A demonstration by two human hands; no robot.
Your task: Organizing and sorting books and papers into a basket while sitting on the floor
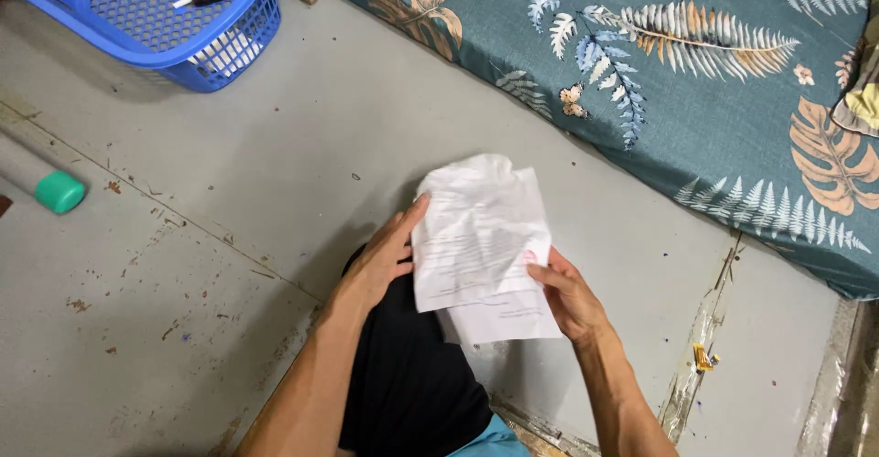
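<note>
**Crumpled papers held between two hands above the floor**

At the floor's (275,146) far left corner stands a blue basket (183,36), with a green-capped tube (55,190) near the left edge. The left hand (380,260) presses open fingers flat on the left edge of the creased white papers (481,237). Their long axis runs away from the person. The right hand (568,297) pinches their lower right corner. Both hands are touching the sheets. A leaf-print mattress (696,81) lies right.
</note>
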